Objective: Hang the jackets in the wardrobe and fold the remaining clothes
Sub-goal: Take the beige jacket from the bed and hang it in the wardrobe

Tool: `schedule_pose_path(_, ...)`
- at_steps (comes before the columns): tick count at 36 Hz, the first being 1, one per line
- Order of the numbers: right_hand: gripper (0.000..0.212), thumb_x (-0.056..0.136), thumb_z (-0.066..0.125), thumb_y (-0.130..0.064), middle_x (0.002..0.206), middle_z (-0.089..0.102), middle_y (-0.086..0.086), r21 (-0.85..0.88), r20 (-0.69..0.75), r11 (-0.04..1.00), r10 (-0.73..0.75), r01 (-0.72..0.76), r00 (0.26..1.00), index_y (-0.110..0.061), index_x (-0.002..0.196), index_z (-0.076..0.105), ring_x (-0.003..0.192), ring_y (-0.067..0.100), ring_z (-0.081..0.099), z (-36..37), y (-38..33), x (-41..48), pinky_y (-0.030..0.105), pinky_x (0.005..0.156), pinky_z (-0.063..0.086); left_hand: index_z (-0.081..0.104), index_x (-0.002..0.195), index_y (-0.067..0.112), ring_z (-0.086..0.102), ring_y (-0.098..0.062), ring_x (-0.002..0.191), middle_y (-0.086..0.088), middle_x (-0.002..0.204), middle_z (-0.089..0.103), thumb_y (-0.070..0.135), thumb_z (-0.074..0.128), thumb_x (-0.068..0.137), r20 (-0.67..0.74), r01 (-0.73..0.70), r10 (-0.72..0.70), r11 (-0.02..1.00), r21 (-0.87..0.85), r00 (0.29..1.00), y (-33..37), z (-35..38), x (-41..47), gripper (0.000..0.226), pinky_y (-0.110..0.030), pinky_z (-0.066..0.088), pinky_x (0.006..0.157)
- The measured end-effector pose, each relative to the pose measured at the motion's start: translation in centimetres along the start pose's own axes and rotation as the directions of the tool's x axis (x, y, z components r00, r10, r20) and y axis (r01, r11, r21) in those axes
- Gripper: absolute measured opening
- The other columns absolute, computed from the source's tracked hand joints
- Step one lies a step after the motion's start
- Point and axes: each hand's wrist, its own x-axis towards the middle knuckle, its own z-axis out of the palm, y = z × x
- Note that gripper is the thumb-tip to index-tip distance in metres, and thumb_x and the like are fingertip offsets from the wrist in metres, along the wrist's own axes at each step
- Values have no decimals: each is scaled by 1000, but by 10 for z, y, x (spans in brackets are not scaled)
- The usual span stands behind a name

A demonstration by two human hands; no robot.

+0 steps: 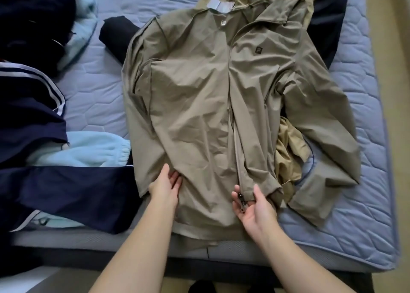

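Jacket [199,106] lies flat, front up, on the mattress [95,88], its long axis running straight away from the person — collar [221,11] far, hem [199,228] at the near edge under both hands. The left hand [165,187] rests flat, fingers straight, on the hem left of the zipper [235,141]; the right hand [253,208] curls round the zipper's bottom end — so any zipping would likely run away toward the collar.

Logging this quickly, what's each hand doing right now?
Left hand: open, fingers flat on the khaki jacket.
Right hand: holding the jacket's zipper pull at the hem.
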Motion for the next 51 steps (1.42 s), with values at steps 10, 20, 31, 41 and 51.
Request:
schedule_pose_path(10,16,88,59,-6,84,71,21,-199,192,980,58,-19,980,10,88,64,77,25,73,3,-11,-16,28,60,59,62,82,10,53,-2,44,4,63,64,7,63,87,208,-130,117,990,47,971,-2,-15,-24,5,-15,49,46)
schedule_pose_path(20,16,76,61,-2,81,71,13,-263,409,962,181,-74,894,2,78,75,64,13,67,8,-15,-72,19,50,49,68,60,8,49,-9,45,-4,53,55,35,76,58,481,-315,107,872,376,870,-33,-37,-99,28,-19,45,50)
schedule_pose_path(31,15,72,62,-8,68,69,1,-210,375,977,58,24,925,-10,67,76,56,6,62,2,-16,-81,17,52,49,77,71,28,69,-13,78,1,78,74,33,75,67,440,-601,467,763,239,767,-48,-10,-140,7,-23,55,70)
schedule_pose_path(41,13,72,63,-8,63,65,0,-151,393,988,22,41,919,-12,65,74,52,6,58,9,-14,-89,19,51,49,75,77,39,68,0,81,16,81,73,26,73,73,445,-762,640,622,178,626,-52,3,-154,14,-12,49,72)
schedule_pose_path(51,10,70,65,-8,68,67,3,-116,371,993,22,23,928,-5,79,70,53,8,58,10,-16,-89,20,50,48,72,65,26,65,-2,68,11,70,70,27,73,74,435,-758,627,597,265,646,-58,4,-153,9,-13,50,68)
